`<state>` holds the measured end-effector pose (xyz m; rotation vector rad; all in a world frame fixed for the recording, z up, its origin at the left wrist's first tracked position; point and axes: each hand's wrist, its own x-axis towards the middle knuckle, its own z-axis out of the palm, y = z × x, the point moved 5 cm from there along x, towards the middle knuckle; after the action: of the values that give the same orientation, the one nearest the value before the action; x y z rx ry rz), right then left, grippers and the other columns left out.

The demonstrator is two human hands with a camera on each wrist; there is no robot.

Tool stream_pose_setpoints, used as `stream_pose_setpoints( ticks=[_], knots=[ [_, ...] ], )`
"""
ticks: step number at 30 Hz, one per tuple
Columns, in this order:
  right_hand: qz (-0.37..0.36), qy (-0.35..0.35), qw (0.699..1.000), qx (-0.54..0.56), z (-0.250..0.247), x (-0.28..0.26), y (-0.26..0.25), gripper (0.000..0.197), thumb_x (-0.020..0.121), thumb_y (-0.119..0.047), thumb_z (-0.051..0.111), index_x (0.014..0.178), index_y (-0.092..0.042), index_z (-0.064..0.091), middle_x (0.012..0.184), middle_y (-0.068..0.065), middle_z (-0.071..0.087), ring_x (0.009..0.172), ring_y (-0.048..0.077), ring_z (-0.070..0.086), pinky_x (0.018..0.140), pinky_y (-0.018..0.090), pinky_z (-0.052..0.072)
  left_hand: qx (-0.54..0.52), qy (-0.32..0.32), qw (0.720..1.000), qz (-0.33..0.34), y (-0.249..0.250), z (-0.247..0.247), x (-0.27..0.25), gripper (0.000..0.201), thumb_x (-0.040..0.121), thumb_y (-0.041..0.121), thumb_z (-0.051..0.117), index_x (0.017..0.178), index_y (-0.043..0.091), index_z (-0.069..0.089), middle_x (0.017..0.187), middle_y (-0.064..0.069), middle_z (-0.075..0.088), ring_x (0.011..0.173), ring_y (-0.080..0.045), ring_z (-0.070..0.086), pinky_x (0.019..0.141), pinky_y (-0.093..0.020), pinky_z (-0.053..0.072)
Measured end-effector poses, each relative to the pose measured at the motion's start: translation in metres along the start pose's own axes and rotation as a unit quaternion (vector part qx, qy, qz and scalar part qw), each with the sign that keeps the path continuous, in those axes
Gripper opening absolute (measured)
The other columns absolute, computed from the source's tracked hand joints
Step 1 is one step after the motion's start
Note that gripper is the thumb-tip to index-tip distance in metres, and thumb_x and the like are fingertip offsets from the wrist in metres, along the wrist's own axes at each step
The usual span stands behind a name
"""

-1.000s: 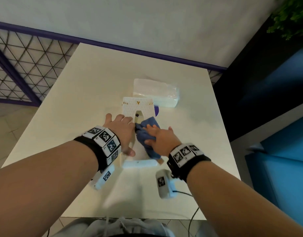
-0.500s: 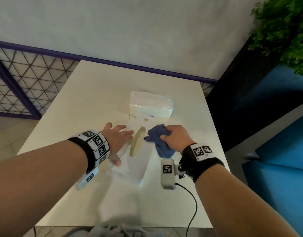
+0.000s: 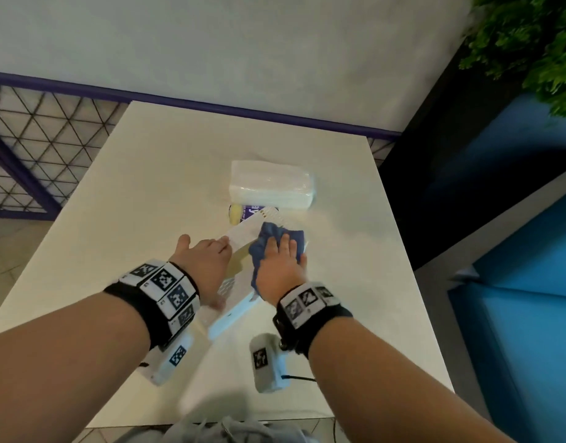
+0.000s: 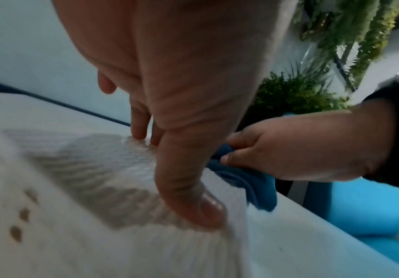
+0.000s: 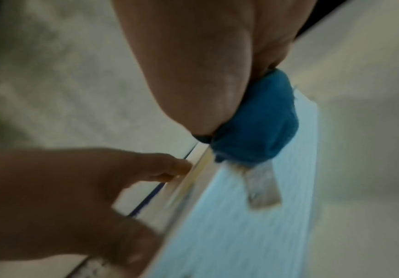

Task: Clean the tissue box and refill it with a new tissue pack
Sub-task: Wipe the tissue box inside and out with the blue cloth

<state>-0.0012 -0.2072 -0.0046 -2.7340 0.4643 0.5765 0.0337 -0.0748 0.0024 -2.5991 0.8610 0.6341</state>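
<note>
Tissue box (image 3: 243,235), white and textured, lies on the counter (image 3: 141,193) just before the wrapped tissue pack (image 3: 270,183). Left hand (image 3: 205,266), fingers spread, presses flat on the box to steady it; right hand (image 3: 280,266) presses the bunched blue cloth (image 3: 269,233) against the box top, thumb pinching the fabric. Risk: a hard stroke could skid the light box from under the bracing hand.
</note>
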Motion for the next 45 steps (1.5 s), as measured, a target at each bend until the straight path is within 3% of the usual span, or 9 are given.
stream_pose_setpoints(
  ticks=[2,6,12,19,23,28,33,39,45],
  knots=[
    [0.040,-0.009,0.999,-0.023,0.005,0.015,0.005,0.069,0.097,-0.025,0.037,0.151,-0.009,-0.003,0.161,0.010,-0.008,0.149,0.026,-0.005,0.120,0.048,0.002,0.007,0.004,1.000,0.002,0.001,-0.002,0.001,0.113,0.071,0.067,0.066,0.152,0.014,0.008,0.162,0.001,0.006,0.144,-0.018,0.021,0.110,-0.053,0.015],
    [0.123,0.021,0.992,-0.021,-0.020,0.040,0.012,0.071,0.097,-0.023,0.040,0.150,-0.003,-0.001,0.160,0.018,0.000,0.148,0.031,0.003,0.121,0.043,0.004,-0.001,0.002,1.000,0.008,0.001,-0.002,-0.002,0.109,0.076,0.061,0.065,0.153,0.012,0.005,0.162,0.000,0.004,0.145,-0.018,0.019,0.112,-0.053,0.013],
    [0.036,-0.031,0.997,-0.056,0.027,0.012,-0.027,0.069,0.097,-0.023,0.039,0.149,0.004,0.002,0.158,0.024,0.003,0.147,0.036,0.008,0.120,0.044,0.004,0.010,0.012,1.000,0.015,-0.001,-0.001,-0.001,0.105,0.074,0.063,0.063,0.152,0.017,0.011,0.162,0.002,0.005,0.145,-0.016,0.019,0.110,-0.050,0.018],
    [0.069,0.019,0.997,-0.015,-0.013,0.037,-0.007,0.070,0.093,-0.019,0.045,0.150,-0.001,0.008,0.158,0.019,0.009,0.146,0.033,0.014,0.120,0.043,0.014,-0.001,0.012,1.000,0.018,-0.002,0.001,-0.001,0.111,0.075,0.067,0.061,0.153,0.014,0.003,0.163,0.001,0.002,0.146,-0.018,0.016,0.112,-0.052,0.014],
    [-0.077,-0.013,0.992,-0.095,0.002,0.003,-0.037,0.045,0.082,-0.009,0.059,0.125,0.000,0.048,0.131,0.017,0.052,0.120,0.030,0.052,0.090,0.034,0.046,-0.012,0.021,1.000,0.019,-0.002,0.001,-0.002,0.106,0.074,0.065,0.063,0.153,0.018,0.009,0.163,0.002,0.000,0.146,-0.016,0.015,0.112,-0.050,0.013],
    [-0.062,0.043,0.997,-0.005,-0.054,0.018,-0.016,0.023,0.085,-0.016,0.054,0.103,-0.004,0.063,0.109,0.014,0.065,0.104,0.031,0.063,0.072,0.025,0.041,-0.046,0.055,0.997,0.014,-0.008,-0.001,-0.011,0.110,0.073,0.066,0.064,0.153,0.017,0.007,0.162,0.004,0.004,0.145,-0.014,0.016,0.112,-0.049,0.013],
    [-0.042,0.109,0.992,-0.043,-0.114,0.051,-0.009,0.029,0.092,-0.015,0.050,0.115,-0.001,0.058,0.121,0.016,0.061,0.113,0.032,0.059,0.085,0.030,0.046,-0.117,0.071,0.990,-0.037,-0.011,0.005,-0.020,0.097,0.072,0.064,0.066,0.146,0.016,0.027,0.154,0.005,0.023,0.135,-0.016,0.030,0.103,-0.040,0.023],
    [-0.081,-0.023,0.988,-0.126,-0.023,0.065,-0.039,0.072,0.093,-0.017,0.050,0.151,-0.008,0.009,0.159,0.012,0.011,0.144,0.029,0.021,0.114,0.040,0.029,-0.112,0.063,0.991,-0.038,-0.010,0.003,-0.016,0.082,0.072,0.060,0.067,0.137,0.018,0.039,0.147,0.006,0.032,0.129,-0.018,0.039,0.101,-0.042,0.024],
    [-0.155,-0.068,0.964,-0.206,-0.009,0.069,-0.047,0.076,0.088,-0.021,0.058,0.149,-0.005,0.015,0.158,0.012,0.019,0.141,0.028,0.030,0.112,0.042,0.034,-0.096,0.062,0.993,-0.034,-0.008,0.000,-0.017,0.084,0.072,0.062,0.066,0.138,0.018,0.038,0.145,0.005,0.034,0.128,-0.018,0.040,0.103,-0.043,0.022]
  ],
)
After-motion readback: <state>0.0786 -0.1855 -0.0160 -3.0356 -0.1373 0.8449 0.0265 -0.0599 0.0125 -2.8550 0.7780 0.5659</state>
